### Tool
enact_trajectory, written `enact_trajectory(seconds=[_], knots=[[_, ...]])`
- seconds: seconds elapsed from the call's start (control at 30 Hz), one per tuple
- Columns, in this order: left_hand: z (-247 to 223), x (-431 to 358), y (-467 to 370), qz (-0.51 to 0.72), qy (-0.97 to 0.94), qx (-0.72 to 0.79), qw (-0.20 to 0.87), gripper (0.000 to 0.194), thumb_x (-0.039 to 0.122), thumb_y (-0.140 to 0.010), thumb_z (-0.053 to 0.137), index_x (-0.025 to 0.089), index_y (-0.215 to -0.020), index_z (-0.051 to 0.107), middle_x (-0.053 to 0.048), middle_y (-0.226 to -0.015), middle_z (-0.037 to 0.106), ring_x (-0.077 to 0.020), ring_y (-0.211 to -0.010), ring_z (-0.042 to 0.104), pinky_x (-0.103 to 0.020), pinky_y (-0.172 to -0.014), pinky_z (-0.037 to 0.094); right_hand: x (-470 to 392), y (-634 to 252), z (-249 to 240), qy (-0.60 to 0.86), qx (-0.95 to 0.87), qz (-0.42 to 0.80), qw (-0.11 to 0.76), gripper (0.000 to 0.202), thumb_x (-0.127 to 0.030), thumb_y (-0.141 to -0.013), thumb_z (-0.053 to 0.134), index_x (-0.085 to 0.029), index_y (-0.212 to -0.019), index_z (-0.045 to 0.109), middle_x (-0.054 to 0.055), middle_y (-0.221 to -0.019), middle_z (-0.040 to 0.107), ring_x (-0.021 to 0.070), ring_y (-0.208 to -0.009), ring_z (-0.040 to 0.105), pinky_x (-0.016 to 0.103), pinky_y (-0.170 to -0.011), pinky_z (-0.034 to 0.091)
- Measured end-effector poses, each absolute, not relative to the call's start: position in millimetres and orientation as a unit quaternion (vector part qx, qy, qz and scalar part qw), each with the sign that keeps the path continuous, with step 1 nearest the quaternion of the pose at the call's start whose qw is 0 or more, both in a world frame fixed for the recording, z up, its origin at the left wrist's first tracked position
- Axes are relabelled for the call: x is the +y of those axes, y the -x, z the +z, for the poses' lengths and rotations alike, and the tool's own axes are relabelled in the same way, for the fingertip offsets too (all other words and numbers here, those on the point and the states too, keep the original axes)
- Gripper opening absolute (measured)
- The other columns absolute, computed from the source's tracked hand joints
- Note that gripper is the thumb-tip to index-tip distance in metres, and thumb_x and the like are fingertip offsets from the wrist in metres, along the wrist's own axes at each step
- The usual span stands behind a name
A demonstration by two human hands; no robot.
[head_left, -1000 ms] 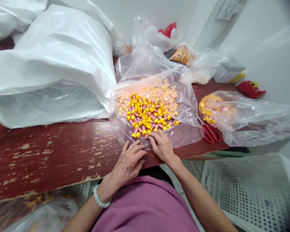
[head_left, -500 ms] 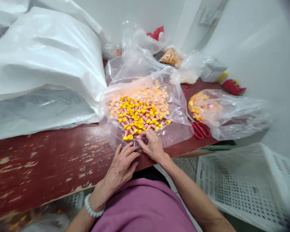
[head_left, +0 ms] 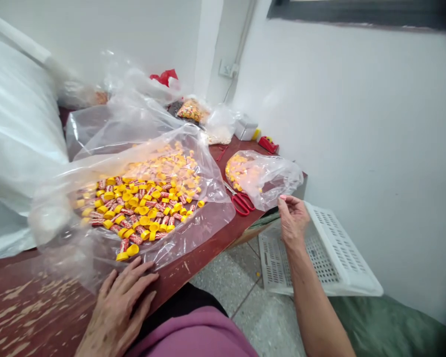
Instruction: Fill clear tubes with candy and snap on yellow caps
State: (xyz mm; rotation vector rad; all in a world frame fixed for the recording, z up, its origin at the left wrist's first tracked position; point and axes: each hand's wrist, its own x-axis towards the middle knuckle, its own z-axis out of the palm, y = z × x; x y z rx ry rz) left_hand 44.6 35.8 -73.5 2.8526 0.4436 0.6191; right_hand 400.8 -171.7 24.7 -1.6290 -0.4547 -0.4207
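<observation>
A clear plastic bag (head_left: 204, 233) lies spread on the table, with many small pieces (head_left: 134, 201) in its mouth, each with a red-and-white patterned body and a yellow cup-shaped end. My left hand (head_left: 121, 302) rests open near the table edge, its fingertips on the bag's front edge close to the nearest pieces. To the right, my right hand (head_left: 293, 218) is raised with thumb and fingers pinched on a small red-and-white patterned piece (head_left: 283, 197). That hand is beside the open end of a smaller clear bag (head_left: 271, 173), which holds more yellow pieces; I cannot tell whether they touch.
Red-handled scissors (head_left: 242, 203) lie between the two bags. A white perforated crate (head_left: 351, 253) stands below the table's right end. At the back are a red tape dispenser (head_left: 268, 144), a pale box (head_left: 245, 127) and filled bags (head_left: 191, 110). A large white sack (head_left: 18, 114) sits at left.
My right hand has moved from the front of the pile to the right, carrying the small patterned piece. My left hand stays by the bag's front edge. The view has turned right.
</observation>
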Motion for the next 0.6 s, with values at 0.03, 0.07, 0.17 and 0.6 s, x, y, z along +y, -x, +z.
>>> enact_trajectory(seconds=[0.03, 0.07, 0.17, 0.6], knots=[[-74.8, 37.4, -44.2, 0.206, -0.964, 0.145, 0.086, 0.027, 0.035, -0.082, 0.055, 0.032, -0.106, 0.066, -0.003, -0.122, 0.064, -0.0287, -0.119, 0.054, -0.051, -0.101, 0.035, -172.5, -403.1, 24.1, 0.707, -0.206, -0.183, 0.652, 0.029, -0.038, -0.071, 0.069, -0.017, -0.088, 0.059, 0.002, -0.083, 0.062, 0.0114, -0.067, 0.055, 0.026, -0.063, 0.045], [-76.2, 38.5, -44.0, 0.205, -0.965, 0.143, 0.08, 0.028, 0.035, -0.081, 0.055, 0.032, -0.106, 0.066, -0.003, -0.122, 0.064, -0.0291, -0.118, 0.054, -0.051, -0.1, 0.036, -171.7, -403.2, 23.5, 0.701, -0.214, -0.18, 0.656, 0.029, -0.038, -0.071, 0.069, -0.017, -0.088, 0.059, 0.002, -0.084, 0.063, 0.0111, -0.067, 0.055, 0.026, -0.063, 0.045], [-80.2, 38.5, -44.2, 0.212, -0.963, 0.15, 0.073, 0.028, 0.035, -0.081, 0.054, 0.032, -0.105, 0.067, -0.004, -0.121, 0.064, -0.0305, -0.118, 0.054, -0.053, -0.099, 0.037, -165.3, -396.8, 22.4, 0.704, -0.234, -0.183, 0.645, 0.029, -0.038, -0.071, 0.07, -0.019, -0.088, 0.057, 0.001, -0.082, 0.062, 0.0101, -0.063, 0.053, 0.025, -0.059, 0.045], [-80.2, 33.6, -43.7, 0.199, -0.965, 0.156, 0.072, 0.03, 0.036, -0.082, 0.053, 0.032, -0.108, 0.065, -0.004, -0.124, 0.062, -0.0329, -0.119, 0.052, -0.057, -0.096, 0.038, -155.1, -385.7, 18.5, 0.705, -0.265, -0.199, 0.627, 0.027, -0.034, -0.07, 0.071, -0.019, -0.086, 0.055, -0.002, -0.077, 0.059, 0.0091, -0.059, 0.052, 0.024, -0.058, 0.045]])
